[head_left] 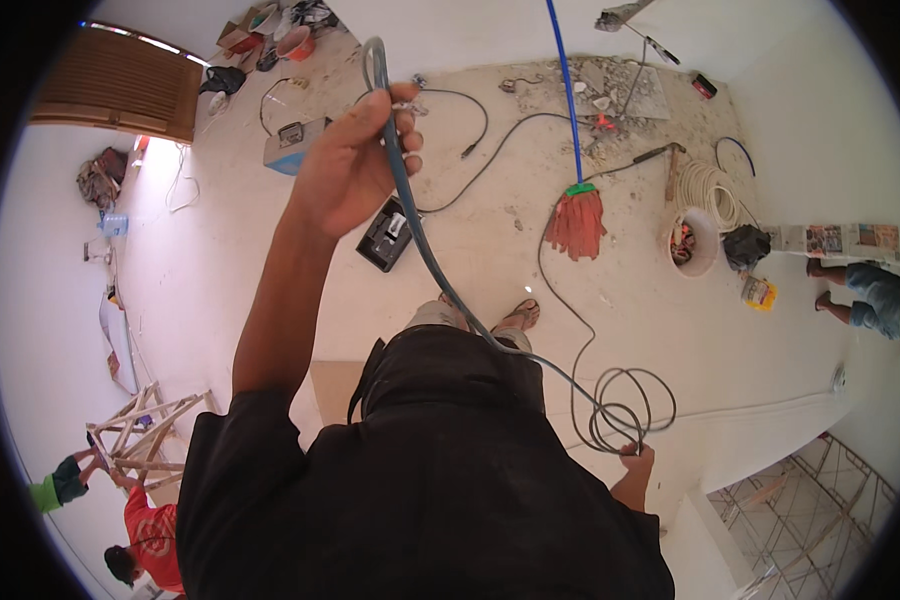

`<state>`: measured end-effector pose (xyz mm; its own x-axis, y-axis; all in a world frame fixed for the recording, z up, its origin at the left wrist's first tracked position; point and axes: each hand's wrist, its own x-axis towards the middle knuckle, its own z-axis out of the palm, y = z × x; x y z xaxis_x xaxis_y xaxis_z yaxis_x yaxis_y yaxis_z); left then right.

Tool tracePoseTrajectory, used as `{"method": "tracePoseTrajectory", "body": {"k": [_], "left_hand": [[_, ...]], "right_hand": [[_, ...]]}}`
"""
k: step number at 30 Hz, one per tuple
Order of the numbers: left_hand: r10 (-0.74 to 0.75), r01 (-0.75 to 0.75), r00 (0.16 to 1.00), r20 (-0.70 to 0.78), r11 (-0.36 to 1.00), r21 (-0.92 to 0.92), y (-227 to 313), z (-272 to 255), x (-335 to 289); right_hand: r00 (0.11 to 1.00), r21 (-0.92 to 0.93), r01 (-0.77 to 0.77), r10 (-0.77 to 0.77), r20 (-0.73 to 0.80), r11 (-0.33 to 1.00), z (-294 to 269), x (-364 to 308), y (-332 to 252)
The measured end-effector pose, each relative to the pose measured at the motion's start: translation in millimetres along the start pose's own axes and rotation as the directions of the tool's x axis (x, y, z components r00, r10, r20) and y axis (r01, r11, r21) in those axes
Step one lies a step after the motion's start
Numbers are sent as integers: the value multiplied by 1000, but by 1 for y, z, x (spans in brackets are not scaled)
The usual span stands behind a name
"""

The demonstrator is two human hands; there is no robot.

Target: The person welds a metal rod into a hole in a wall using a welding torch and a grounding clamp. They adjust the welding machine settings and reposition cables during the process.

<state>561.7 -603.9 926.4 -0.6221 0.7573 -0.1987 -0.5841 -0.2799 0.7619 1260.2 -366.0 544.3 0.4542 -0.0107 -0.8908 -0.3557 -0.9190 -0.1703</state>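
Observation:
My left hand (355, 170) is raised in front of me, its thumb and fingers closed round a dark grey-green cable (420, 225). Above the fist the cable bends back on itself in a narrow loop. From there it runs down across my body toward the right. Low at my right side, my right hand (638, 460) grips the cable where several loose rings hang together; its fingers are only partly visible. On the floor beyond the left forearm lies an open black case (390, 235) with a pale item inside.
A red mop (576, 225) with a blue handle lies ahead, near rubble (600, 85). Cords cross the floor. A blue box-shaped device (295, 145) stands left; a hammer (672, 170), pale hose coil (708, 195) and bucket (692, 242) lie right. People are at both sides, one in red (153, 540).

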Motion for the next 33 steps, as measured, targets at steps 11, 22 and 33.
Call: {"method": "tracePoseTrajectory", "body": {"k": [11, 22, 33], "left_hand": [[-374, 339, 865, -334, 927, -160, -205, 18, -28], [-596, 616, 788, -154, 768, 174, -276, 9, -23], [-740, 910, 397, -543, 240, 339, -225, -252, -140]], "right_hand": [[749, -96, 659, -641, 167, 746, 35, -60, 6], [-54, 27, 987, -168, 984, -159, 192, -277, 161], [524, -578, 802, -284, 803, -154, 214, -193, 96]]}}
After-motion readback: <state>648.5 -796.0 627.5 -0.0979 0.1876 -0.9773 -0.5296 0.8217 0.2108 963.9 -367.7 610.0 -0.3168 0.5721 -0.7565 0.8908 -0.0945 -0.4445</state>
